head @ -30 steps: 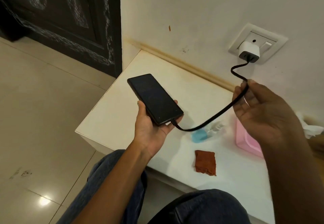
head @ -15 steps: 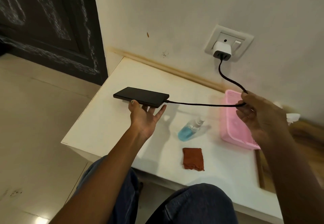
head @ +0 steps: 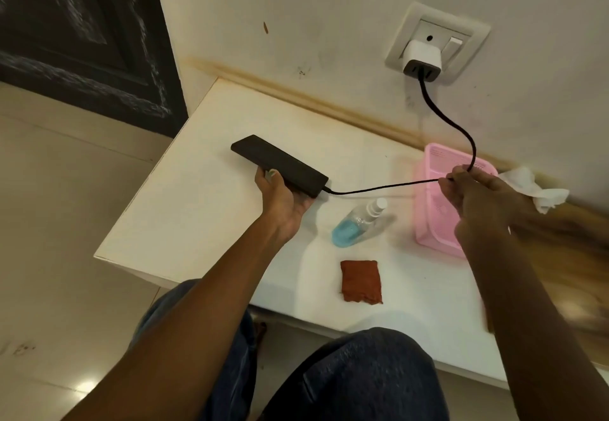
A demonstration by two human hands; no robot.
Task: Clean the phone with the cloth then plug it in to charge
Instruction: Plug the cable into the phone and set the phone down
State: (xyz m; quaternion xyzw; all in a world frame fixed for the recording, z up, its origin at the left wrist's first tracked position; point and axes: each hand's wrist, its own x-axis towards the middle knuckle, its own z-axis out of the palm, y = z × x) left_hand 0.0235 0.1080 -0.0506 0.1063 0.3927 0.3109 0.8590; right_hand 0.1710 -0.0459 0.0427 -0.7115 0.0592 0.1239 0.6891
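My left hand [head: 283, 196] grips a black phone [head: 280, 164] from below, holding it low over the white table [head: 197, 209]. A black cable [head: 389, 186] is plugged into the phone's near end. It runs right to my right hand [head: 478, 196], which pinches it, then climbs to a white charger [head: 422, 58] seated in the wall socket [head: 438, 41]. A folded rust-red cloth [head: 361, 281] lies flat near the table's front edge, apart from both hands.
A clear spray bottle [head: 357, 223] with blue liquid lies on its side mid-table. A pink plastic basket [head: 435, 196] stands at the right by the wall, with crumpled white tissue [head: 534, 188] beyond it. Dark door [head: 82, 35] at left; my knees in jeans [head: 362, 378] below.
My left hand lowered the phone toward the table and tilted it from face-up to nearly flat. The cable went from slack to nearly straight between phone and right hand.
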